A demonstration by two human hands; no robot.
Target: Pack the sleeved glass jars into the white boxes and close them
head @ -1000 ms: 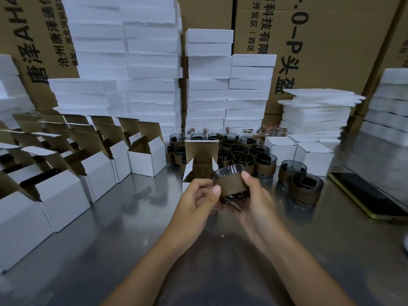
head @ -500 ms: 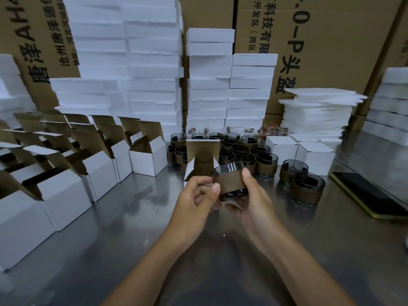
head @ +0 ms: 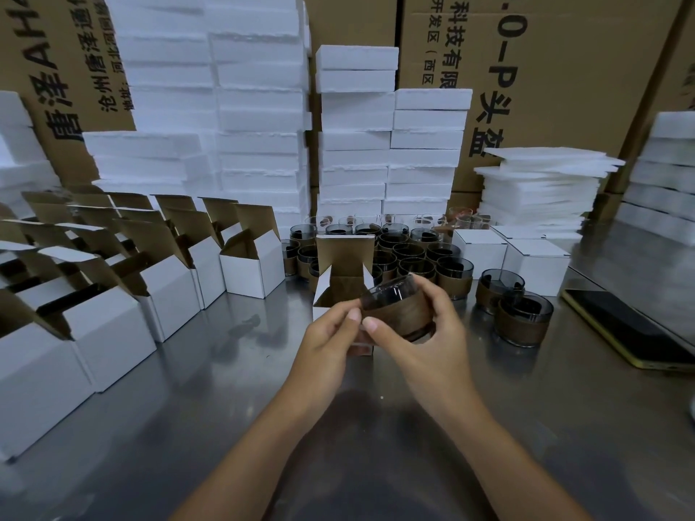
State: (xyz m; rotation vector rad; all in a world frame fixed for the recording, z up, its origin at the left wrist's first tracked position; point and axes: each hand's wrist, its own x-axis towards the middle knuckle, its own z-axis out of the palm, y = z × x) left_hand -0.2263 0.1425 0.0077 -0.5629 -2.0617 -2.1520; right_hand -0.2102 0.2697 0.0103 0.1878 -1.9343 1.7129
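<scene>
Right fingers (head: 432, 293): curled over the far rim of the sleeved glass jar (head: 395, 312), thumb pressed on the near side of the brown sleeve; a full wrap-around hold.
Left fingers (head: 340, 327): curled, thumb tip at the sleeve's left edge; cannot tell whether gripping the jar or the box front behind it.
Jar: centre of frame, off the table, tilted, just in front of the open white box (head: 344, 268).
Why tilted: probably to steer the base into the box mouth, with the left thumb guiding the edge.
Box: upright on the steel table (head: 225, 370), lid flap raised and side flaps splayed, so the mouth stays free for loading.
Right hand (head: 432, 344): palm turned left, forearm rising from the lower right.
Left hand (head: 325, 344): palm turned right, forearm rising from bottom centre; both forearms meeting in a V.
Supply: more sleeved jars (head: 413, 257) clustered behind the box, within easy reach.
Left of frame: rows of empty open boxes (head: 248, 265) waiting.
Right of centre: closed boxes (head: 534, 265), apparently finished.
</scene>
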